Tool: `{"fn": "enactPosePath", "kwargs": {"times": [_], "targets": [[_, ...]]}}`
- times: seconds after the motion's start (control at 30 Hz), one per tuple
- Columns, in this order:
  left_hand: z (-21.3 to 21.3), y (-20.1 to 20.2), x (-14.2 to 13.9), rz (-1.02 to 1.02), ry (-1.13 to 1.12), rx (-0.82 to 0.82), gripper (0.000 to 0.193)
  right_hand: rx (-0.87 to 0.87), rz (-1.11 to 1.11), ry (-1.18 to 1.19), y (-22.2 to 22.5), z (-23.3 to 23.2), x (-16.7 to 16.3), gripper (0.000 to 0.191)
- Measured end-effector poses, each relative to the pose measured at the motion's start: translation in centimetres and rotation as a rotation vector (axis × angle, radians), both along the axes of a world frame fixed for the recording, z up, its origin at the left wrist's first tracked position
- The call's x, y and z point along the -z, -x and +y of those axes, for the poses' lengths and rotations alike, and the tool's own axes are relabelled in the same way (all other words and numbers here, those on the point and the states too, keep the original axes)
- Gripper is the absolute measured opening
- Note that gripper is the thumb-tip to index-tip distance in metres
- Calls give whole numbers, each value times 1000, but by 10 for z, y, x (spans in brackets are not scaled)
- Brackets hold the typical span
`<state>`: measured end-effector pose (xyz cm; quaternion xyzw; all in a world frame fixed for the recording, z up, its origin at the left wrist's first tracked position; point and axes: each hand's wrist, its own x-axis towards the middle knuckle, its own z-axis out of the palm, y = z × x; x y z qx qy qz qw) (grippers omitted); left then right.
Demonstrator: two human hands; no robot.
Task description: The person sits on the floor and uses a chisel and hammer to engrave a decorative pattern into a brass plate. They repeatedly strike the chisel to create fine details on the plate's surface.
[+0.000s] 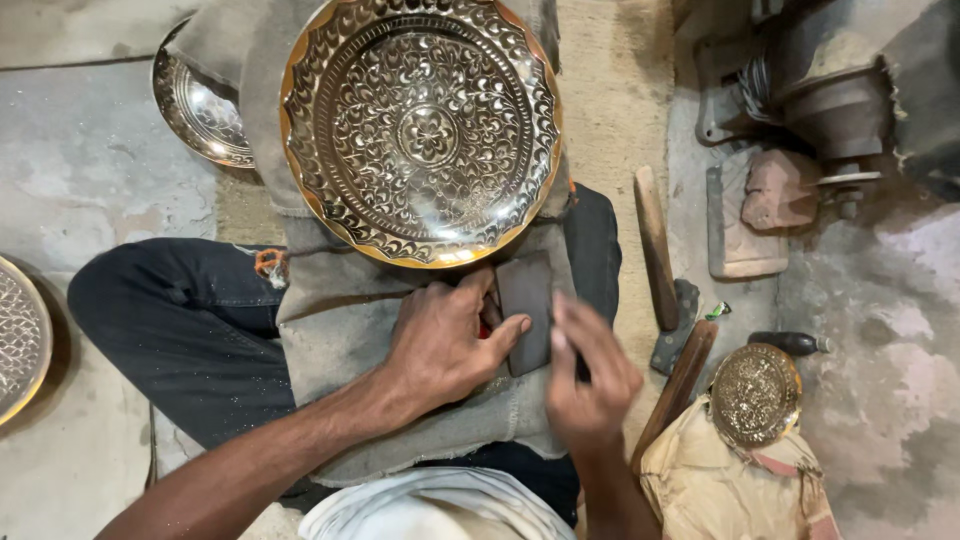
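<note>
1. Concrete floor (90,170), cloth over lap; engraved brass plate (420,130) rests above the hands.
2. Left hand (445,345) fingers press dark block (527,310); right hand (590,385) fingers pinch something thin, probably a tool.
3. Step looks like tool prep; next needs steady strokes.

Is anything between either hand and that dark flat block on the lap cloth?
Nothing visible is. The left hand already rests against the dark flat block, fingertips on its left edge, and the right hand sits at its lower right edge. The engraved brass plate lies just above the block, clear of both hands.
</note>
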<state>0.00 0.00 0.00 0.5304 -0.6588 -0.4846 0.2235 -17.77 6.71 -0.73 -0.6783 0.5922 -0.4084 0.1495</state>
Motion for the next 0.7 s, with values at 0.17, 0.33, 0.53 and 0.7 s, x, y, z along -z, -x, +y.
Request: {"fn": "enactPosePath", "kwargs": {"times": [0.17,0.33,0.53,0.7], "targets": [[2,0,-2,6,41,-18,43,41,84,-40,4,7,1,18],[-3,0,2,-28,-65,35,38,39,50,-96,3,23,0,19],[0,-1,1,26,59,-21,39,33,81,-13,4,-10,14,20],[-2,-2,4,13,30,-5,40,81,153,-172,-3,24,-12,18]]}}
